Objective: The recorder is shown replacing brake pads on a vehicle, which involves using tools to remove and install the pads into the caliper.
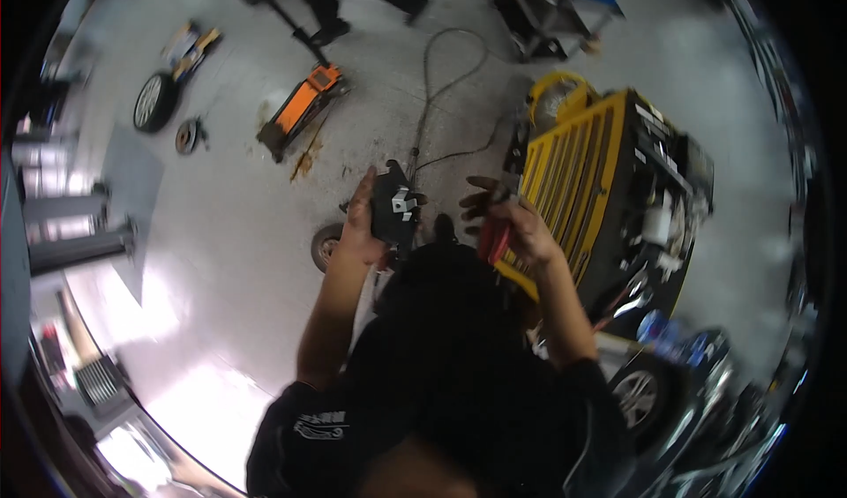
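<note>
At the centre my left hand (362, 220) grips a flat black part (388, 229), held upright, with small silver metal clips (402, 205) on its face. To its right my right hand (520, 224) has a red-handled tool (496, 238) against the palm, its thumb over it and several fingers stretched toward the left. The tool's upper end is blurred and partly hidden. The two hands are apart, in front of my dark-clothed body.
A yellow tool chest (565, 172) stands close at my right, with a car wheel (635, 396) below it. Ahead are an orange floor jack (300, 101), a cable loop (454, 35), a cart (547, 13) and another person's legs (335, 0). Loose wheels (154, 101) lie left.
</note>
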